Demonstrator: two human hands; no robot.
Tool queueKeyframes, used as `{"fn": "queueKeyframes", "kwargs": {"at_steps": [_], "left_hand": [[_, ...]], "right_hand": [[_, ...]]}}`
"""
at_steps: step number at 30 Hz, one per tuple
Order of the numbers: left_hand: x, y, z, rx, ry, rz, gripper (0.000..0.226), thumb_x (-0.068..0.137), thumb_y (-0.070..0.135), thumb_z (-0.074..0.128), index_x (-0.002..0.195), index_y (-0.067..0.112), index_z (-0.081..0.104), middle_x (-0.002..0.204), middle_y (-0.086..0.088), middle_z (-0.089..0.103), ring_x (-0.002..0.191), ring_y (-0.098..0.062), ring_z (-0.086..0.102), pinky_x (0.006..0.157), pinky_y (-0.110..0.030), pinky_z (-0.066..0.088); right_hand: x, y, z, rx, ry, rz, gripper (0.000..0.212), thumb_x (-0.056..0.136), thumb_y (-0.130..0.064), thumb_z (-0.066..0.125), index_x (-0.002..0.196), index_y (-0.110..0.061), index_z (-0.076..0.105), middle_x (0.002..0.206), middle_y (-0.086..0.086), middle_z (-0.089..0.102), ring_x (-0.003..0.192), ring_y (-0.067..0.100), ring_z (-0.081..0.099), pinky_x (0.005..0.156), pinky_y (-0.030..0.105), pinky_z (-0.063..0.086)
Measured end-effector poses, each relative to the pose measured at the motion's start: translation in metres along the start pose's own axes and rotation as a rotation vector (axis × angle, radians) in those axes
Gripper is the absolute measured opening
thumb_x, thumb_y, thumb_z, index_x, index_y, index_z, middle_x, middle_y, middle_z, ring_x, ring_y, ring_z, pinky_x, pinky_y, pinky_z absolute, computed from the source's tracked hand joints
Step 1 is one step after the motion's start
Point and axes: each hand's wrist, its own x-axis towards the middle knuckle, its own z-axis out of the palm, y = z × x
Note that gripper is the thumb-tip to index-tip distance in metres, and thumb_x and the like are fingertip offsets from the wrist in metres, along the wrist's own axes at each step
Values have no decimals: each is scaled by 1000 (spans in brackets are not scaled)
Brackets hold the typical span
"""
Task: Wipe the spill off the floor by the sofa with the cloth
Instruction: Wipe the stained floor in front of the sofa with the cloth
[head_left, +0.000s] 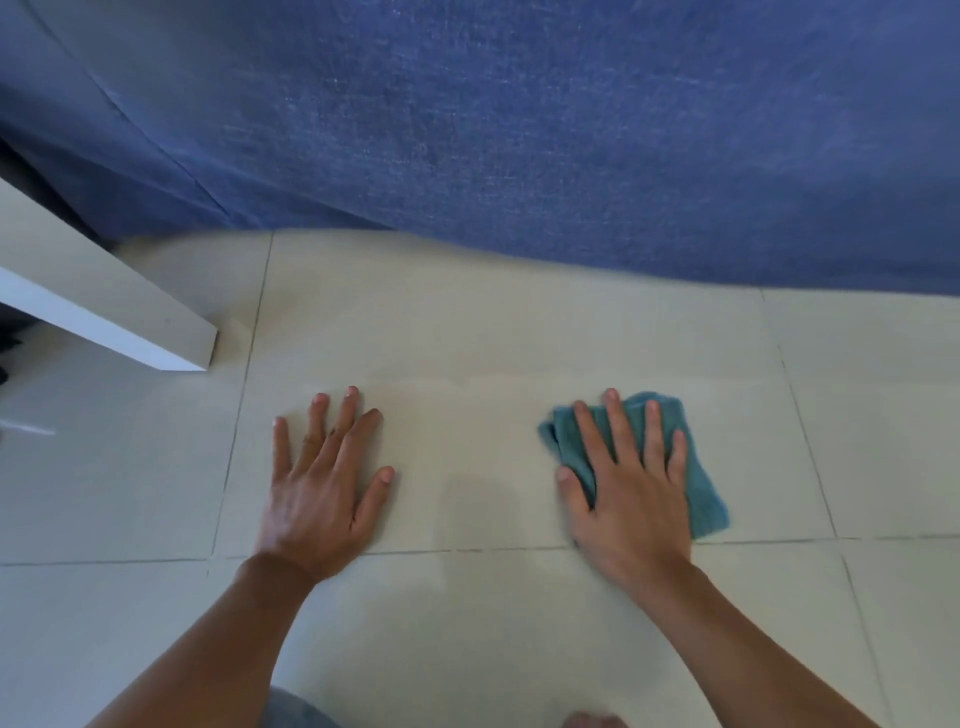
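A: Where's the cloth right now?

B: The folded teal terry cloth (698, 488) lies flat on the pale beige tiled floor (519, 322), pinned under the right hand (631, 493). That hand is spread, palm down, fingers splayed across the fabric; it is pressing on it, not clutching it.

A: And the other one?

B: The left hand (322, 488) is also flat on the tiles, fingers apart, nothing in it. It looks like a brace for body weight, well apart from the cloth.

A: Is the spill gone?

B: Hard to say. There's a faint, slightly darker patch (467, 499) on the tile between the two hands, which could be leftover moisture or only a shadow. No clear puddle shows anywhere. My guess is the wiping is under way or close to done, with that middle patch left to pass over.

A: Anything nearby to mind?

B: The blue woven sofa cover (519, 130) hangs down to the floor just beyond the hands, and a white panel of some furniture (104, 306) juts in at the left. Neither touches the cloth.
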Motion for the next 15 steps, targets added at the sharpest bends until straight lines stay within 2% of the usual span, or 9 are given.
{"fn": "queueKeyframes", "kwargs": {"at_steps": [2,3,7,10,13,15], "left_hand": [[0,17,4,31,-41,60,66,96,52,30,150,16,39,165,-4,21,153,-31,12,119,-65,10],[1,24,6,37,-58,75,66,96,52,30,150,15,39,165,-4,21,153,-32,11,119,-65,9],[1,32,6,39,-77,64,66,96,50,28,150,14,39,166,-4,19,153,-29,7,120,-64,5],[1,30,7,43,-68,69,65,97,49,27,150,14,39,165,-4,20,153,-28,7,120,-64,5],[1,31,7,50,-77,64,66,97,51,24,151,15,36,166,-4,18,154,-27,3,121,-61,0],[1,31,7,46,-79,59,66,97,50,23,151,15,36,166,-4,18,154,-27,2,121,-61,1]], "right_hand": [[22,-22,-3,16,-23,92,74,96,-60,22,165,-36,12,175,0,3,159,39,-8,126,60,-5],[23,-32,-2,23,-29,64,73,97,-59,21,165,-36,9,175,0,-1,159,38,-12,126,60,-8],[-29,-30,10,78,-75,-291,67,103,-60,27,165,-36,17,175,-6,3,161,30,-7,128,52,-3],[-33,4,7,104,-85,-329,66,104,-59,30,164,-38,17,175,-12,3,161,16,-6,127,40,0],[-11,11,3,-21,-81,-346,67,105,-57,27,165,-35,9,175,-9,0,161,19,-9,129,47,0],[-19,8,5,-24,-74,-309,68,104,-56,28,166,-31,11,175,-4,3,161,24,-8,129,51,2]]}}
